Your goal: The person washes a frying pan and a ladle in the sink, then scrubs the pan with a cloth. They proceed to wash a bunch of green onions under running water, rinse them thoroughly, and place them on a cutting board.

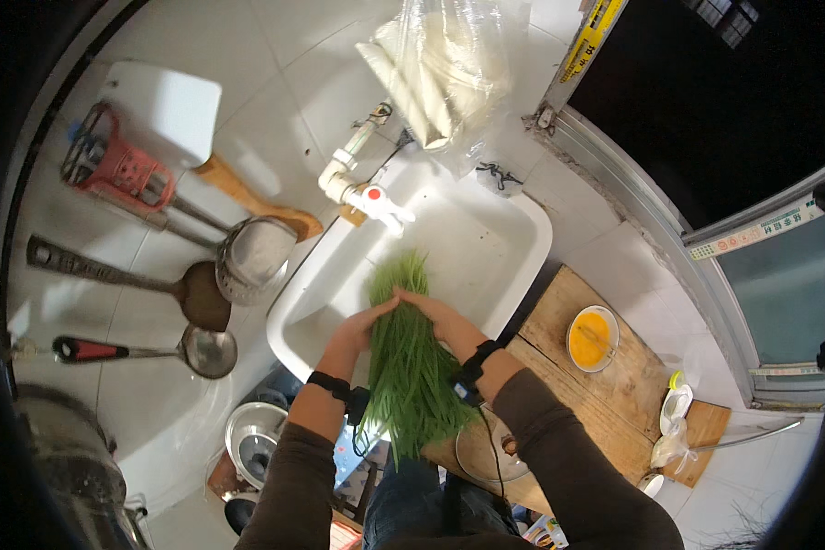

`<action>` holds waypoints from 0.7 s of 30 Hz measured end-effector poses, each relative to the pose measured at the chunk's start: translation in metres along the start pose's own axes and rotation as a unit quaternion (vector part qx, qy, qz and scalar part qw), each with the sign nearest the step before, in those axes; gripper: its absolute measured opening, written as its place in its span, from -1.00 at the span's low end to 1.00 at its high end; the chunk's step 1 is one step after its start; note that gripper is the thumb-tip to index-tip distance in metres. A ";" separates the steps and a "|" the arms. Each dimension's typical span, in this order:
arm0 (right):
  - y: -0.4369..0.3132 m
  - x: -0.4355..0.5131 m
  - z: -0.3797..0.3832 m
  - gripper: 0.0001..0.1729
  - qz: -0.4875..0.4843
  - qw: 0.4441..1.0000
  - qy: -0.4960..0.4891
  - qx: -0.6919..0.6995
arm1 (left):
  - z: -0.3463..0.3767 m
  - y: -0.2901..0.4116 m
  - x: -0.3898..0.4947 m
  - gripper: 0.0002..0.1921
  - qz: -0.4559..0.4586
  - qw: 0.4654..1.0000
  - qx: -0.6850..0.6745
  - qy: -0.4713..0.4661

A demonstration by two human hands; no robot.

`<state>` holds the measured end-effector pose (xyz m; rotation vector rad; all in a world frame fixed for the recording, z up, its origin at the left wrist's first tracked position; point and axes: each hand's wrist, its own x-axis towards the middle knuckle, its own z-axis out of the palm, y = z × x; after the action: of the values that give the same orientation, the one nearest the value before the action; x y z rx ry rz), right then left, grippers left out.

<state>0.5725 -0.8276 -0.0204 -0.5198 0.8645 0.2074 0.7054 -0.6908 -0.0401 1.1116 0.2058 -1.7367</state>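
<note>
A large bunch of long, thin green leaves, which look like garlic chives (405, 371), is held over the near side of a white ceramic sink (522, 237). My left hand (368, 323) wraps it from the left and my right hand (432, 311) from the right. Their fingertips meet on top of the bunch. One end of the leaves points into the basin, while the other hangs towards my body between my forearms. Above the basin is a white plastic tap (385, 206) with a red dot; whether water runs is not plain.
Ladles, a turner (203, 295) and a cleaver (168, 113) hang on the left wall. A plastic bag (454, 69) hangs behind the sink. On the wooden table (591, 412) at right stands a bowl of beaten egg (591, 338). A metal basin (254, 440) is low at left.
</note>
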 end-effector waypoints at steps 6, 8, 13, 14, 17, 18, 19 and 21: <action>0.023 0.023 -0.037 -0.18 0.029 0.997 0.058 -0.027 | -0.017 -0.019 0.040 -0.31 -0.081 0.996 -0.036 0.005; 0.023 0.028 -0.045 -0.06 0.043 0.995 0.049 -0.071 | -0.017 -0.018 0.040 -0.35 -0.089 0.995 -0.035 0.007; -0.018 0.009 -0.018 0.25 -0.013 0.729 0.339 -0.595 | -0.015 -0.014 0.031 -0.43 -0.069 0.997 -0.041 0.008; -0.038 -0.007 -0.008 0.21 -0.194 0.700 0.374 -0.577 | -0.014 -0.014 0.028 -0.45 -0.063 0.997 -0.037 0.009; -0.101 -0.083 0.018 -0.09 -0.536 0.752 0.109 -0.368 | -0.008 -0.014 0.021 -0.48 -0.039 0.998 -0.051 -0.018; -0.115 -0.104 0.032 -0.21 -0.489 0.758 0.083 -0.425 | -0.006 -0.014 0.019 -0.48 -0.038 0.998 -0.058 -0.011; -0.128 -0.121 0.046 -0.32 -0.473 0.740 0.034 -0.476 | -0.003 -0.014 0.017 -0.47 -0.028 0.998 -0.060 -0.014; -0.147 -0.138 0.073 -0.42 -0.474 0.682 -0.012 -0.557 | 0.000 -0.011 0.013 -0.46 -0.030 0.998 -0.052 -0.005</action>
<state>0.5887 -0.9118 0.1762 -2.0468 0.2367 -0.2685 0.6958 -0.6946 -0.0540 1.0305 0.3241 -1.7635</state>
